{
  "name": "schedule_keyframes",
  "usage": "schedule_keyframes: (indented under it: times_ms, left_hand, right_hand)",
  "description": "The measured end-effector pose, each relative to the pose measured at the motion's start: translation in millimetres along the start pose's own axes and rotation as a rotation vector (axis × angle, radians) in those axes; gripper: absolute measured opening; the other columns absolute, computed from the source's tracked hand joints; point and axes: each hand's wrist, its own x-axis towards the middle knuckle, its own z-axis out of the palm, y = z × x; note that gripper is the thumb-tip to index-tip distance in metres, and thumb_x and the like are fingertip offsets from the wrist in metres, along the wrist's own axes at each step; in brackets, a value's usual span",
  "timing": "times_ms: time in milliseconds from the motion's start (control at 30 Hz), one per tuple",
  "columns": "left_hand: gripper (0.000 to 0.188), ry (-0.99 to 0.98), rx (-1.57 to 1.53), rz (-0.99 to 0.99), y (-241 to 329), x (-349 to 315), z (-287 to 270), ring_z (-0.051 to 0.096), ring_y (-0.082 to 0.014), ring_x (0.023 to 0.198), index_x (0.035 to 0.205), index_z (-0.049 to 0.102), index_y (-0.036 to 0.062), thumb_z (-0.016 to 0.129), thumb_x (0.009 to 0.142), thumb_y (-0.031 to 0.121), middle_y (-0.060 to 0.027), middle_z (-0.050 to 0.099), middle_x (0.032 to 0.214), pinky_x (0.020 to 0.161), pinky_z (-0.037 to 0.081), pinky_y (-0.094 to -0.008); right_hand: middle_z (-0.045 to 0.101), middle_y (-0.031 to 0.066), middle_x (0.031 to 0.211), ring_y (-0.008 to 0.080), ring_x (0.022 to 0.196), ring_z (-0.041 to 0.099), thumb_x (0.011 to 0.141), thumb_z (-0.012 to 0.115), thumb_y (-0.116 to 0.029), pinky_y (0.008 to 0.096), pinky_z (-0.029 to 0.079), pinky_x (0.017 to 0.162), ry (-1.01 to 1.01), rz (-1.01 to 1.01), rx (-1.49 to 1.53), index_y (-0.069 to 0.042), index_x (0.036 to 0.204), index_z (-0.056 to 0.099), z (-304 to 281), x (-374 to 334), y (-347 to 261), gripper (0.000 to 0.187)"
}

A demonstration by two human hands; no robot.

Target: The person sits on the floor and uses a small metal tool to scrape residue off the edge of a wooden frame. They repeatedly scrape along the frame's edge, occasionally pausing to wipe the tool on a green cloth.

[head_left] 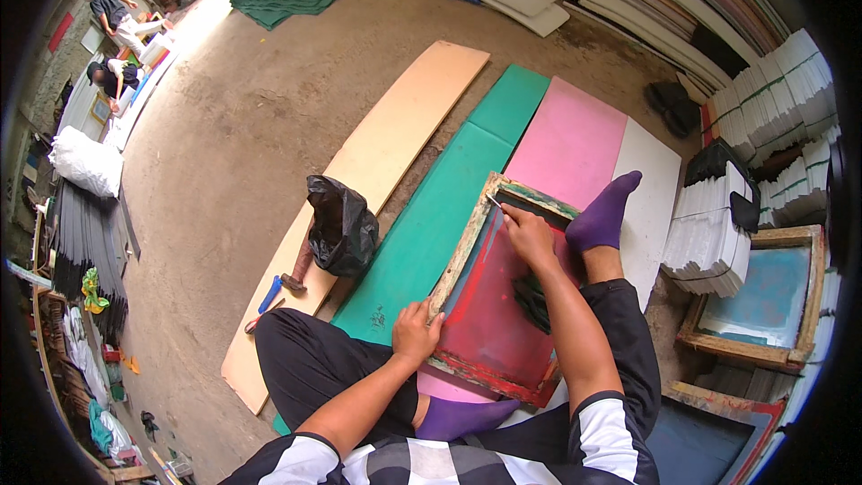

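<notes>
A wooden screen-printing frame (465, 242) with red-stained mesh (485, 323) lies tilted across my legs, over the coloured sheets. Its wood is worn and smeared with paint. My left hand (417, 332) is closed on the frame's left side, near its lower corner. Close to the upper left corner, my right hand (530, 235) grips a slim tool (494, 202) whose light metal tip touches or nearly touches the wood; its kind is hidden by the fingers. Something dark (532, 304) lies on the mesh under my right forearm. My purple-socked foot (603, 216) rests by the frame's right edge.
Left of me, a peach board (395, 144) bears a black plastic bag (343, 226), a hammer (294, 282) and a blue-handled tool (270, 293). Green (467, 171) and pink sheets (567, 130) lie ahead. White stacks (709, 224) and another frame (813, 283) stand right. Two people work far left.
</notes>
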Motion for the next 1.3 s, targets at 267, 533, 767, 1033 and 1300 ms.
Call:
schedule_keyframes:
  times_ms: [267,533,767,1033,1300]
  left_hand:
    - [0.047,-0.016,-0.006,-0.01,2,2,-3,0.062,-0.036,0.095,0.127,0.066,0.0015,0.072,0.091,0.031,-0.0154,0.065,0.104,0.085,0.052,-0.046]
    - [0.047,-0.025,-0.005,-0.013,0,2,-1,0.062,-0.0358,0.095,0.126,0.067,0.0011,0.073,0.09,0.031,-0.0153,0.066,0.106,0.085,0.052,-0.0456]
    - [0.046,-0.015,-0.034,-0.003,4,2,-5,0.062,-0.0362,0.094,0.126,0.067,0.0007,0.072,0.091,0.029,-0.0153,0.065,0.103,0.083,0.051,-0.0462]
    - [0.047,-0.019,-0.008,0.011,5,3,-5,0.062,-0.0364,0.093,0.127,0.065,-0.0002,0.071,0.091,0.029,-0.0156,0.064,0.102,0.082,0.051,-0.0462]
    - [0.049,-0.091,-0.008,-0.04,12,6,-11,0.062,-0.0387,0.099,0.129,0.064,-0.001,0.07,0.092,0.03,-0.0185,0.065,0.106,0.086,0.051,-0.0474]
  right_hand:
    - [0.073,0.0194,0.115,0.0409,0.106,0.069,0.1,0.055,-0.035,0.0544,0.055,0.091,0.0,0.012,-0.115,-0.028,0.133,0.069,2,6,-3,0.037]
    - [0.073,0.0202,0.114,0.0419,0.104,0.07,0.099,0.054,-0.033,0.0551,0.055,0.09,-0.01,0.023,-0.157,-0.028,0.133,0.068,-1,8,-8,0.037]
    - [0.074,0.0216,0.108,0.0424,0.101,0.071,0.1,0.049,-0.028,0.0556,0.056,0.086,-0.091,-0.018,-0.358,-0.025,0.136,0.065,-2,12,-21,0.04]
    - [0.074,0.0242,0.106,0.0423,0.1,0.071,0.099,0.051,-0.024,0.0547,0.056,0.087,-0.075,-0.082,-0.125,-0.019,0.134,0.066,-4,23,2,0.039]
    - [0.071,0.0258,0.116,0.0406,0.109,0.068,0.098,0.059,-0.029,0.0481,0.053,0.094,-0.059,-0.069,0.377,-0.02,0.133,0.069,40,39,63,0.038]
